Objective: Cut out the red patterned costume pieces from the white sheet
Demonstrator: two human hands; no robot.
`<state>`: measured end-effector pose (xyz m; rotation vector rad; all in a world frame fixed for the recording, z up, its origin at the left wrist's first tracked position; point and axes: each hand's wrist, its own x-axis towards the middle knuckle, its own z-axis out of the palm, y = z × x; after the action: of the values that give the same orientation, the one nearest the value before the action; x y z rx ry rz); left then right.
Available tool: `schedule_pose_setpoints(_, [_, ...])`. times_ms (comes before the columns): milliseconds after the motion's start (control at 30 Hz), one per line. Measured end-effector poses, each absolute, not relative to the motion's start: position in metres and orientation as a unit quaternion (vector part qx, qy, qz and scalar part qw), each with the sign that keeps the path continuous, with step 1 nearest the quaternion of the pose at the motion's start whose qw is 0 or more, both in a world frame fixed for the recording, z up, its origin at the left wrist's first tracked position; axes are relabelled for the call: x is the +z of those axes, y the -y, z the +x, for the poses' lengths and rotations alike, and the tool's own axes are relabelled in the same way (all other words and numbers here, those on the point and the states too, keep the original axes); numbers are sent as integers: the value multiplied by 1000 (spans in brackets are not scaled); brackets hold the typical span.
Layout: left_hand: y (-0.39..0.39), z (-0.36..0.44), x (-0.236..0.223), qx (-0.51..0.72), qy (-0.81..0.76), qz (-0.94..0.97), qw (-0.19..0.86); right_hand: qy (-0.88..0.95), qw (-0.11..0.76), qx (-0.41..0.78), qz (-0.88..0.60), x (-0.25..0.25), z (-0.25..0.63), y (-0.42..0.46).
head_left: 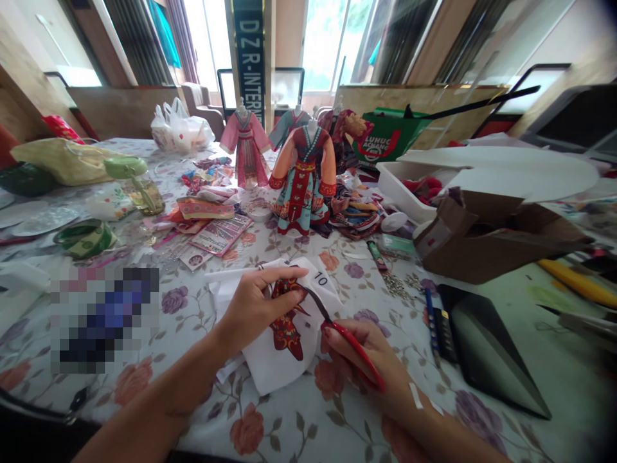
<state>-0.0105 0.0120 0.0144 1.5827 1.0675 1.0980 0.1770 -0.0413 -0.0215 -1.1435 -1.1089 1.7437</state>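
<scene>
Head view: scissors [348, 334] are held in the right hand [359, 350], the fingers wrapped about the red handles, the dark blade pointed forward and left. Whether the blades are parted cannot be told. A white sheet [265, 370] lies to the left of the right hand and is met at its right edge by the blade. The left hand [260, 299] is the nearer to it, laid directly on it with a narrow gap between thumb and forefinger; whether the sheet is also pinched from below is hidden. By the scissors' long axis, the right hand is linked to the left thumb, near which the tip is brought.

On the sheet a red, ornately patterned shape [288, 334] is seen, partly covered by the left thumb, its long axis running roughly toward the wearer. It is edged with points and patterned in gold and dark tones. A printed "10" [320, 278] is shown just beyond the left forefinger.

Farther out, a dark flat slab [486, 347] is placed right of the right hand. Well beyond both hands, an orange-sleeved miniature robe [303, 173] is stood upright.
</scene>
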Motion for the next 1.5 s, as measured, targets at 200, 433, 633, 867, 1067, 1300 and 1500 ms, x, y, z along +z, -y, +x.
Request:
schedule_pose_setpoints(200, [-11,-10,15,445,-434,638,455,435,371,684,-452,-25,179,40])
schedule_pose_setpoints(433, [-12,-10,13,446,-430,637,458,429,375,686,-453,-21,177,40])
schedule_pose_setpoints(633, [-12,-10,15,444,-435,637,456,432,368,697,-438,-22,177,39])
schedule_pose_setpoints(867, [-13,-11,14,446,-431,645,446,436,378,670,-466,-18,175,41])
schedule_pose_setpoints(1067, [-12,-10,14,448,-432,641,450,435,381,671,-465,-17,174,40])
schedule_pose_setpoints(1300, [-12,-11,14,447,-429,647,445,440,376,668,-468,-19,176,41])
schedule_pose_setpoints(1500, [-12,-10,14,441,-433,655,435,439,373,677,-458,-19,176,40])
